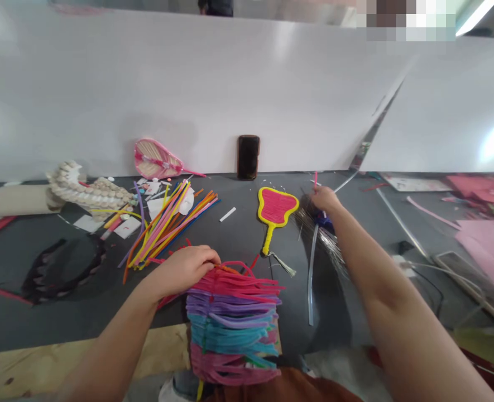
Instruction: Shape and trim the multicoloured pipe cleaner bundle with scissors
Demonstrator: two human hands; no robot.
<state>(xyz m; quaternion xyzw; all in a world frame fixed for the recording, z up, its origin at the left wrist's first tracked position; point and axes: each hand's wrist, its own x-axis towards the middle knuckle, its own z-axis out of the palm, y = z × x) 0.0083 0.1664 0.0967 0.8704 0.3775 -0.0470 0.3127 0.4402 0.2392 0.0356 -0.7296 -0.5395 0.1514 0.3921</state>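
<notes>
My left hand [190, 267] is closed on the upper end of a striped pipe-cleaner piece [234, 318]. Its rows run from red through purple and blue to pink, hanging over the table's near edge. Farther off on the right, my right hand [325, 200] has its fingers curled. A short pink strip [316, 178] stands up at its fingertips; whether it is gripped is unclear. Just below that hand lie a dark blue item [324, 221] and a bundle of thin metal wires [330, 245]. Between the hands rests a fan-shaped red and yellow piece [277, 207] with a tassel.
Loose coloured pipe cleaners [167, 223] lie left of centre, near a dark headband [65, 273]. A phone [249, 157] and a pink leaf-shaped fan [157, 159] lean on the white partition [213, 84]. A clear strip [312, 279], cables and pink sheets [487, 245] are on the right.
</notes>
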